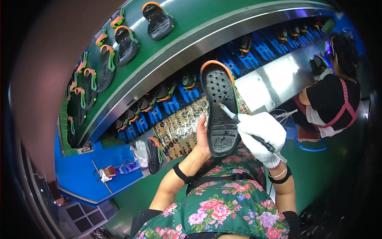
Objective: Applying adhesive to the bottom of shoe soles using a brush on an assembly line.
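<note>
My bare left hand (202,137) holds a black shoe sole (220,115) upright in front of me, thumb along its left edge, the other fingers hidden behind it. The sole has an orange rim at its far end, rows of round holes in its upper half and moulded ridges lower down. In a white knitted glove, my right hand (262,137) is closed around a brush (229,111). The bristles meet the sole's face just below the holes, and the handle's end sticks out near the wrist.
A green conveyor belt (181,30) carries several soles at the upper left. Below it, blue racks (171,105) hold more shoe parts. Another sole (154,155) stands near a white glove (140,153) and a blue table (77,169). A co-worker (332,91) sits at the right.
</note>
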`<action>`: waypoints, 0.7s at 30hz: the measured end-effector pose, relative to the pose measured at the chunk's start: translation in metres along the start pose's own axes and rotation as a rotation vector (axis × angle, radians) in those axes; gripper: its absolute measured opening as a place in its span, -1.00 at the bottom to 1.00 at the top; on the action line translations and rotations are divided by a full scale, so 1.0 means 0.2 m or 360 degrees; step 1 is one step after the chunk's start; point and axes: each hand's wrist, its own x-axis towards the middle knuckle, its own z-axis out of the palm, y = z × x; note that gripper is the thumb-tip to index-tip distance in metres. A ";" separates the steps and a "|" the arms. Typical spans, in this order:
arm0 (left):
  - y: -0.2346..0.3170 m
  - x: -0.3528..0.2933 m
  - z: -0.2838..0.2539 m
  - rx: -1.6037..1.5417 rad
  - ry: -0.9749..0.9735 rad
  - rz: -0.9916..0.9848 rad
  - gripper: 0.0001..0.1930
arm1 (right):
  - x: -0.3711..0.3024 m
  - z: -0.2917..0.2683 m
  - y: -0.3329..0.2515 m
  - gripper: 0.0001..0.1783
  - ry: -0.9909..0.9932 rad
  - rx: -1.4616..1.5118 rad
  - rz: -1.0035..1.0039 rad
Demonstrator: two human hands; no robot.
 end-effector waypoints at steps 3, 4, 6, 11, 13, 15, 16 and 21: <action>-0.06 0.04 0.11 -0.0061 0.0059 -0.0025 -0.02 | 0.05 -0.03 -0.02 -0.73 -0.0016 -0.0041 -0.0045; -0.07 0.04 0.11 -0.0067 0.0149 -0.0016 -0.03 | 0.06 -0.03 -0.02 -0.71 -0.0019 -0.0063 -0.0093; -0.08 0.02 0.03 -0.0103 0.0088 -0.0036 -0.08 | 0.05 -0.04 0.00 -0.67 -0.0091 -0.0128 -0.0150; -0.11 -0.01 -0.02 0.0006 -0.0021 -0.0020 -0.21 | -0.02 0.00 0.06 -0.52 -0.0286 -0.0183 -0.0056; -0.12 -0.01 -0.06 -0.0040 -0.0022 -0.0034 -0.21 | -0.05 0.06 0.07 -0.49 -0.0292 -0.0203 -0.0122; -0.12 0.00 -0.07 -0.0078 -0.0022 -0.0049 -0.21 | -0.09 0.07 0.07 -0.52 -0.0360 -0.0159 -0.0046; -0.11 -0.01 -0.08 -0.0078 -0.0094 -0.0021 -0.20 | -0.03 0.03 0.03 -0.55 -0.0319 -0.0039 -0.0076; -0.09 0.05 -0.01 0.0066 -0.0049 0.0083 -0.24 | 0.02 -0.01 0.02 -0.60 -0.0107 0.0087 0.0089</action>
